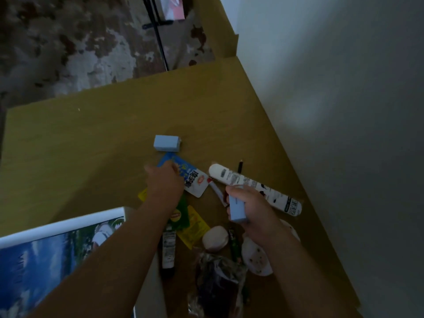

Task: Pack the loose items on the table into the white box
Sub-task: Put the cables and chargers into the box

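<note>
- The right grip [251, 206] is closed round a pale blue block [236, 210], which stands roughly upright in the fist.
- The left grip [165, 177], just left of it, lies on a blue and white sachet [195, 182]. Blur hides the fingertips, so I cannot tell whether they pinch the sachet or only press it.
- Just beyond the left grip a second blue block [167, 143] sits on the bench [91, 145], close to the sachet's far end.
- Beyond and right of the right grip lie a long white tube [254, 187] and a pencil [240, 167].
- Under the left forearm are yellow sachets [195, 226] and a green packet [180, 212].
- The white box [62, 222], showing a printed sky picture, lies well left of both grips and nearer the wearer.
- The sachet is flat, so it probably wants a fingertip slid under one edge, not a pinch from above.
- It should come up without nudging the block beyond it.
- Flat pieces are best laid low in the box, leaving length for the tube.
</note>
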